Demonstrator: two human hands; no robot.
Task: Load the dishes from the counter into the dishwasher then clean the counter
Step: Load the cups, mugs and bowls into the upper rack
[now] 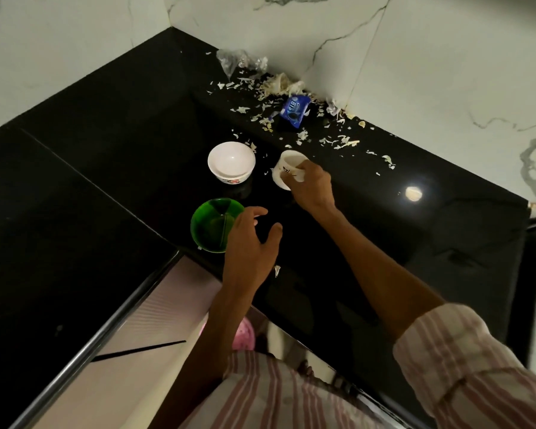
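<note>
— What is the right hand (310, 185) doing?

— It grips a white cup (287, 168), fingers curled over the rim and side. The cup is tilted, and the hand covers its near side, so I cannot tell whether its base touches the black worktop (106, 168). There is dark lettering on the cup, too small to read.

— And the left hand (251, 239)?

— Spread, fingers relaxed and apart, holding nothing. It sits just beside the right edge of a green bowl (212, 226) and overlaps that rim; whether the fingers actually touch it I cannot tell. Something thin lies inside the bowl, hard to make out through the green.

— Other dishes?

— A white bowl (231, 162) with a small red pattern near its foot stands upright beyond the green one, left of the cup and apart from it.

— What about the mess?

— Pale vegetable scraps (291, 97) are scattered along the raised back ledge against the marble wall (430, 72). Among them lie a blue snack wrapper (295, 110) and a crumpled clear plastic bag (240, 61). One scrap lies near the left wrist.

— Anything cut off?

— Both striped sleeves (464, 360) run out of the bottom. Below the worktop edge, something pink (244, 335) shows behind the left forearm, mostly hidden. A round light reflection (413, 193) glares on the worktop to the right.
</note>
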